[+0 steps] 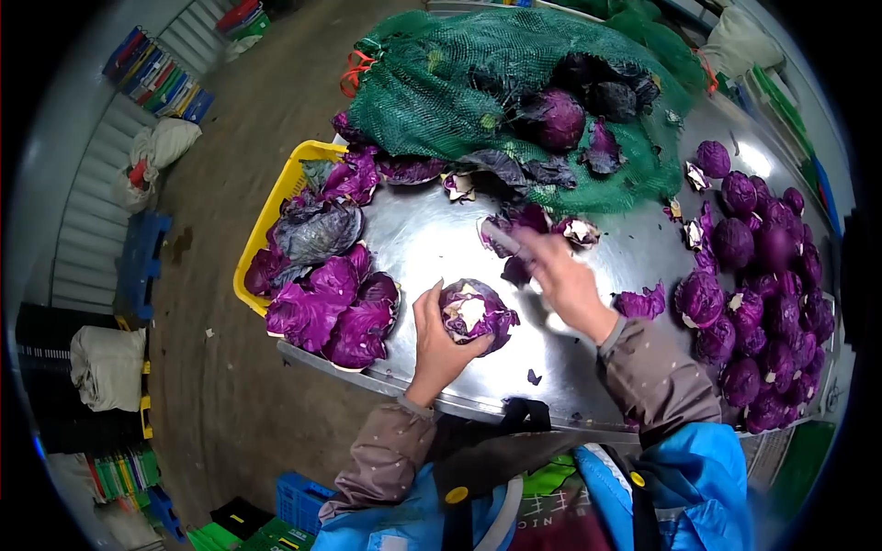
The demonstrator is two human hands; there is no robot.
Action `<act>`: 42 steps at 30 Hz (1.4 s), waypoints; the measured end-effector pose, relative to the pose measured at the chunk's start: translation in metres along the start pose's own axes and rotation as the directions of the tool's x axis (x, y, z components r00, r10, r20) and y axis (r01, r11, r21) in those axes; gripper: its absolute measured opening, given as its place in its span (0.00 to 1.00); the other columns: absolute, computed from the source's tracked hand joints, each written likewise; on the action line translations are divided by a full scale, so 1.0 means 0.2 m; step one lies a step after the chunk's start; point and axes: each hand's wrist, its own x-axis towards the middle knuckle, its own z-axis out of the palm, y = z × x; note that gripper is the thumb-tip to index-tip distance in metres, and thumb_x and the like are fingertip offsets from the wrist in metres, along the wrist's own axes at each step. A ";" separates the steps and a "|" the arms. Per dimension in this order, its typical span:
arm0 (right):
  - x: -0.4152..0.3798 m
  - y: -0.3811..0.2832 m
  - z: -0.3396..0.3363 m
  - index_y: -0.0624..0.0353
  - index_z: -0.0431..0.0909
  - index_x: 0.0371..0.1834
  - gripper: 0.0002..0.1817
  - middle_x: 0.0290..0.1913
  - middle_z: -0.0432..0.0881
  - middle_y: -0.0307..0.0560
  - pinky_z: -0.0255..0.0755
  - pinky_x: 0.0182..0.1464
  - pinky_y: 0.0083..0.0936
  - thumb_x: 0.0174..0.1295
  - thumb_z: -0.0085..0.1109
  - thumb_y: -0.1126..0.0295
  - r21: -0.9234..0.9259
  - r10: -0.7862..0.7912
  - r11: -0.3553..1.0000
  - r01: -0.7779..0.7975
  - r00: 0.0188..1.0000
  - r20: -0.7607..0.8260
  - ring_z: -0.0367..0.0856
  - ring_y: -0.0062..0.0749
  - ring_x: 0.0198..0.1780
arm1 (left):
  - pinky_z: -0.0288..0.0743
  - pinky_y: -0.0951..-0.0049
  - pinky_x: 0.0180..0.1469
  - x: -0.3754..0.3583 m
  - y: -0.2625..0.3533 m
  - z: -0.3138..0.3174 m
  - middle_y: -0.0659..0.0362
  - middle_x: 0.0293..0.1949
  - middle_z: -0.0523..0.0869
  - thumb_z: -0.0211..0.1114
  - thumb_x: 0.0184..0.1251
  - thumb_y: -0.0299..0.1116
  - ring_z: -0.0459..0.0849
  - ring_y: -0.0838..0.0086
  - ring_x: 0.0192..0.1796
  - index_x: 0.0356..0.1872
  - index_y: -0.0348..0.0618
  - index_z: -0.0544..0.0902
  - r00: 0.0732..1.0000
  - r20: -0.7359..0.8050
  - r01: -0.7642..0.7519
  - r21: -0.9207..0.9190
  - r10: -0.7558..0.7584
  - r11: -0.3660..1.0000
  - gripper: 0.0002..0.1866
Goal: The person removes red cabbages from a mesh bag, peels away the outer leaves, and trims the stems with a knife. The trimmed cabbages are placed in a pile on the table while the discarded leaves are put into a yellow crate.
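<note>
My left hand point(434, 342) is wrapped round the near side of a red cabbage point(496, 321), its pale cut stem facing up. Above and to the right of it is my right hand point(571, 285), smeared by motion and closed on a knife point(501, 239) whose blade points up and left. Loose purple leaves and a cut pale stem piece point(579, 231) lie on the metal table just beyond the knife. Where the knife's handle sits in my fingers is hidden.
A green mesh bag point(413, 101) with cabbages inside spreads across the far side of the metal table point(413, 248). A yellow basket point(253, 253) heaped with leaves stands at the left. Several trimmed red cabbages point(776, 312) are piled at the right.
</note>
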 end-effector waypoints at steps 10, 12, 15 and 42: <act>0.13 -0.04 0.15 0.35 0.74 0.59 0.22 0.30 0.76 0.51 0.75 0.23 0.33 0.60 0.51 0.66 -0.437 -0.112 0.879 0.190 0.974 0.198 0.80 0.42 0.24 | 0.62 0.59 0.61 0.01 -0.01 0.09 0.46 0.53 0.64 0.76 0.35 0.34 0.65 0.54 0.57 0.59 0.31 0.59 0.994 -0.063 -0.083 0.061 0.087 0.995 0.47; 0.20 0.16 0.20 0.37 0.73 0.60 0.21 0.35 0.79 0.54 0.76 0.28 0.40 0.62 0.50 0.65 -0.340 -0.006 0.939 0.044 0.994 0.110 0.82 0.47 0.28 | 0.62 0.60 0.61 -0.02 0.01 0.08 0.46 0.52 0.64 0.76 0.36 0.35 0.65 0.54 0.57 0.59 0.31 0.59 0.993 -0.062 -0.097 0.085 0.102 0.992 0.47; 0.10 0.10 0.19 0.38 0.69 0.63 0.22 0.34 0.78 0.53 0.76 0.29 0.41 0.64 0.49 0.65 -0.212 -0.042 0.976 0.055 0.997 0.066 0.80 0.47 0.28 | 0.62 0.60 0.61 -0.03 -0.02 0.08 0.46 0.53 0.63 0.77 0.36 0.36 0.65 0.55 0.57 0.59 0.31 0.59 0.992 -0.115 -0.052 0.060 0.059 0.997 0.47; -0.07 0.19 0.40 0.61 0.75 0.49 0.19 0.25 0.79 0.54 0.71 0.33 0.35 0.54 0.63 0.67 0.353 0.263 0.904 -0.242 0.965 -0.010 0.80 0.44 0.27 | 0.63 0.60 0.64 -0.05 -0.21 -0.16 0.46 0.61 0.58 0.77 0.42 0.36 0.63 0.56 0.63 0.67 0.42 0.58 0.999 0.015 0.052 -0.003 -0.052 0.999 0.49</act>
